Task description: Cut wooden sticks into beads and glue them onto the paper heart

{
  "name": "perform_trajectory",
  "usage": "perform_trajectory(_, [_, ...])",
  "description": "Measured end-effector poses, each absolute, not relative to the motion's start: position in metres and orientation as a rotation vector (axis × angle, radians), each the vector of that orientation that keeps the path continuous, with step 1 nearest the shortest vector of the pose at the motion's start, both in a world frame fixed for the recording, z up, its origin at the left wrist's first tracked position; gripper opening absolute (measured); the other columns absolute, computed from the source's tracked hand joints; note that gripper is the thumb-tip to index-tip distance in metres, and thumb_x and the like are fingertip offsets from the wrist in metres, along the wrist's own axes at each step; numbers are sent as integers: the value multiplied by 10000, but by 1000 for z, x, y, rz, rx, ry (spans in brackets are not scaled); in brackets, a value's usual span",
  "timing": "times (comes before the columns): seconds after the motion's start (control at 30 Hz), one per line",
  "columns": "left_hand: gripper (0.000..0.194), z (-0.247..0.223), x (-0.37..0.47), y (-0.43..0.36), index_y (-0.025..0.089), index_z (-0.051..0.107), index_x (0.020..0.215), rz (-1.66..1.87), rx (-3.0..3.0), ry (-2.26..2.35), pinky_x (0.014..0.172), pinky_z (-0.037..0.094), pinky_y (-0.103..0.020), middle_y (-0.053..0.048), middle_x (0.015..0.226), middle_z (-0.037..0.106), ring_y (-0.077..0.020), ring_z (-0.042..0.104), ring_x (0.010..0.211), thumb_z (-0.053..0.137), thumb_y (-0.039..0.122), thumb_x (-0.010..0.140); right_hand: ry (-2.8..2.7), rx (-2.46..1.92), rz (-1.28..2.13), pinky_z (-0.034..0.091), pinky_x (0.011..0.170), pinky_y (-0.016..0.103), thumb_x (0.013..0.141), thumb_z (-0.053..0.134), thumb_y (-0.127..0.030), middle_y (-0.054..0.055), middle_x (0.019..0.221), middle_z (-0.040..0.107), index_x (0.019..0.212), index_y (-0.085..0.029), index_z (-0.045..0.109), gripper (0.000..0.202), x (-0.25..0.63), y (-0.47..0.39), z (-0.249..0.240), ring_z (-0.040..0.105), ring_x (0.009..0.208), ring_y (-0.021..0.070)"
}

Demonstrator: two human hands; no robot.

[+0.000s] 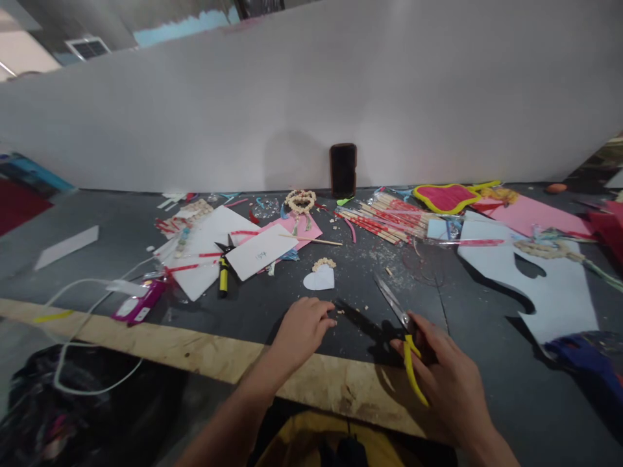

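My right hand (445,366) is wrapped round the yellow handles of a pair of scissors (402,318), whose blades point up and left over the dark table. My left hand (304,327) hovers near the table's front edge, its fingers bent and thumb near the index finger; whether anything small is between them cannot be made out. Just beyond it lies a white paper heart (320,279), with a curved row of small beige pieces (324,263) along its upper edge. Tiny beige crumbs are scattered between my two hands.
Black-and-yellow pliers (223,275), a white card (260,251) and a thin stick (318,240) lie beyond on the left. A phone (343,170) leans on the white wall. Red-patterned sticks (379,220) and cut white paper (559,285) are right; a purple device (140,302) is left.
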State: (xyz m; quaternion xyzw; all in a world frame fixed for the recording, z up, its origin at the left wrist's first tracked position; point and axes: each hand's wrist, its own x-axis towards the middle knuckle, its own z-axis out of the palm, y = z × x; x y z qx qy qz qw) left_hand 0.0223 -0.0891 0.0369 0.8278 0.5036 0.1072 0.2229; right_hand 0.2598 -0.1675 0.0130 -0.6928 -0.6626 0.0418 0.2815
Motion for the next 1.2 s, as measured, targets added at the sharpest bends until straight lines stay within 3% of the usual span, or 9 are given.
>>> perform_trajectory(0.3, [205, 34, 26, -89, 189, 598, 1000, 230, 2343, 1363, 734, 379, -303, -30, 840, 635, -193, 536, 817, 526, 197, 808, -1699, -1823, 137, 485, 602, 221, 765, 537, -501, 24, 860, 655, 1115, -215, 557, 452, 261, -169, 15, 619, 680, 131])
perform_trajectory(0.57, [159, 33, 55, -75, 161, 622, 856, 167, 2475, 1293, 729, 394, -321, -65, 824, 643, -217, 550, 820, 467, 164, 825, -1633, -1794, 170, 478, 592, 216, 759, 552, -497, 8, 805, 636, 1119, -230, 554, 447, 262, -170, 11, 601, 655, 121])
perform_trajectory(0.93, [329, 39, 72, -68, 178, 622, 920, 298, 2417, 1226, 781, 424, -270, -36, 871, 640, -168, 564, 858, 413, 10, 730, -1675, -1736, 179, 490, 630, 240, 791, 536, -442, 39, 843, 636, 1125, -209, 542, 408, 262, -170, 15, 598, 695, 136])
perform_trajectory(1.2, [167, 39, 80, -71, 180, 647, 894, 278, 2429, 1249, 753, 418, -295, -54, 902, 608, -196, 560, 852, 558, 244, 769, -1706, -1716, 160, 490, 628, 234, 788, 543, -435, 43, 841, 639, 1116, -196, 541, 406, 263, -171, 13, 604, 696, 139])
